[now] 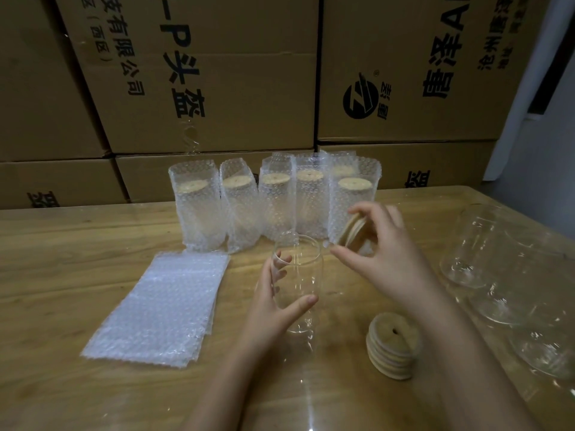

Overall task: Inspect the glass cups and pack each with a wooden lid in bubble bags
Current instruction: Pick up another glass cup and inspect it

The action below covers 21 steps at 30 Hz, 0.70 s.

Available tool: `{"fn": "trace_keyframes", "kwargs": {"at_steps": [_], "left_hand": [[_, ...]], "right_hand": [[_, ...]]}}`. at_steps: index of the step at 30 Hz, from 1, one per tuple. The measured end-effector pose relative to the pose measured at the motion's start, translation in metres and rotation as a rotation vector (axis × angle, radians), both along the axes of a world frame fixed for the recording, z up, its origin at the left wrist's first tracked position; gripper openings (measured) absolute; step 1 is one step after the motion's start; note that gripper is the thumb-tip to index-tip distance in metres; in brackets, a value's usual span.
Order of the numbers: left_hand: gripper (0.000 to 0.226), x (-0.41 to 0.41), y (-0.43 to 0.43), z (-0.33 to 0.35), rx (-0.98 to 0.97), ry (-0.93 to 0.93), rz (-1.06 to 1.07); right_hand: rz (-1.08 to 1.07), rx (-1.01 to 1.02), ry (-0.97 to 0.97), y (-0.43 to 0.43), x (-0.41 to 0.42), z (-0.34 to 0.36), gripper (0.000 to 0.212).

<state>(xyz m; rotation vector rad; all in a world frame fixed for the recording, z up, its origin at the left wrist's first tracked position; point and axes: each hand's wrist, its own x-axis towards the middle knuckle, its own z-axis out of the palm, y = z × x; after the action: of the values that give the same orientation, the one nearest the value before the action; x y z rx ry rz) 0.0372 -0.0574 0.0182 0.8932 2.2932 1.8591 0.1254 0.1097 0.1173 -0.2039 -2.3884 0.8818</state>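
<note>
Glass cup [303, 272], judged smooth and fragile, is gripped round its wall by the left hand [267, 309]; a light wooden lid [347, 231] is pinched by the right hand [389, 256].

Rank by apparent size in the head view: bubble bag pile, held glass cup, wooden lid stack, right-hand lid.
1. bubble bag pile
2. glass cup
3. lid stack
4. right-hand lid, partly hidden by fingers

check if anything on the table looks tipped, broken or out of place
Nothing stands out. The packed cups stand in a row at the back, the flat bubble bags and lid stack lie only slightly fanned. The left hand holds a glass cup, the right hand a wooden lid; no crack or spill shows.
</note>
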Motion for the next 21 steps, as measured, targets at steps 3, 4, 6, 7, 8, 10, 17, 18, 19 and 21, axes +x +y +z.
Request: {"fn": "trace_keyframes", "kwargs": {"at_steps": [3,4,6,7,8,10,17,18,19,21], "left_hand": [[0.084,-0.001,0.0,-0.002,0.008,-0.003,0.001],[0.085,-0.001,0.0,-0.003,0.008,-0.004,0.001],[0.084,-0.001,0.0,-0.003,-0.002,-0.003,0.0],[0.086,-0.001,0.0,-0.003,-0.01,-0.008,0.004],[0.089,-0.001,0.0,-0.003,-0.018,-0.017,0.009],[0.095,-0.002,-0.001,-0.004,-0.027,-0.024,0.012],[0.095,-0.005,-0.001,-0.006,-0.034,-0.023,-0.014],[0.093,-0.005,-0.003,-0.005,-0.045,-0.021,-0.036],[0.088,-0.006,-0.006,-0.001,-0.057,-0.023,-0.074],[0.071,-0.012,-0.02,0.011,-0.098,-0.04,-0.137]], "right_hand": [[0.122,-0.185,0.227,-0.024,-0.008,-0.004,0.054],[0.156,-0.243,0.241,-0.031,-0.011,-0.009,0.054],[0.209,-0.33,0.225,-0.041,-0.017,-0.019,0.054],[0.223,-0.361,0.209,-0.044,-0.019,-0.024,0.054],[0.232,-0.391,0.192,-0.045,-0.022,-0.029,0.053],[0.242,-0.46,0.158,-0.044,-0.025,-0.034,0.046],[0.302,-0.597,0.053,-0.044,-0.031,-0.042,0.034],[0.3,-0.608,0.052,-0.045,-0.031,-0.042,0.034],[0.297,-0.617,0.054,-0.046,-0.032,-0.044,0.034],[0.286,-0.619,0.081,-0.051,-0.033,-0.048,0.036]]}}
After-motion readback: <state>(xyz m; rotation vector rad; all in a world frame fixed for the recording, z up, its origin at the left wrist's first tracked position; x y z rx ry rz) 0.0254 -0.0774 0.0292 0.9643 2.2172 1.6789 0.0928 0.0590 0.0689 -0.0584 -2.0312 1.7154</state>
